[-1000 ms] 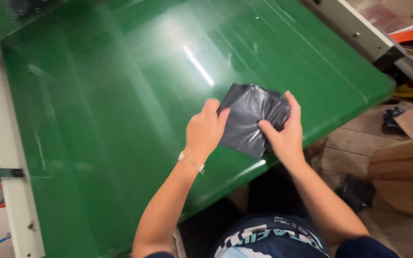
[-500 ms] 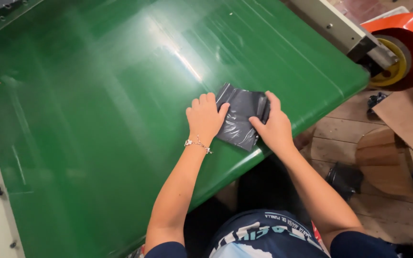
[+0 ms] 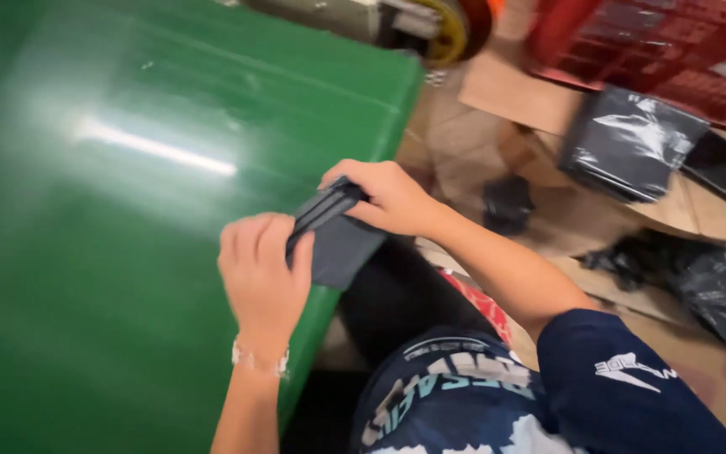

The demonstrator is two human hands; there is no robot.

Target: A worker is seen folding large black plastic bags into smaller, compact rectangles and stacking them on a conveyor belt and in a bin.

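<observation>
A glossy green desk [image 3: 128,210] fills the left and middle of the view, with a bright streak of light reflected across it; its near right edge runs down toward the person, and beyond that edge a wooden floor littered with cardboard is seen.

The fingers [image 3: 254,240] of the left hand [image 3: 262,277] are held pressed together and curled over the left end of a folded dark grey plastic bag [image 3: 334,240], so that this end is covered by them. The fingers [image 3: 355,181] of the right hand [image 3: 388,197] are closed around the upper right end of the same bag, which is pinched between thumb and fingers. The bag is thus gripped at both ends and is held at the near right edge of the desk, partly over the green surface and partly over the gap beside it. Its folded layers are seen as parallel ridges along the top. Whether the bag touches the desk cannot be told.

A thin bracelet [image 3: 258,360] is worn on the left wrist. A dark blue sleeve [image 3: 623,387] covers the right upper arm, and a printed shirt [image 3: 447,395] is seen below.

Farther out, past the far right corner of the desk, a yellow wheel [image 3: 451,34] is visible. On a sheet of cardboard [image 3: 514,92] to the right, a shiny black plastic package [image 3: 632,143] lies, with a red crate [image 3: 674,50] behind it. More crumpled black plastic [image 3: 716,286] lies on the floor at the right edge.
</observation>
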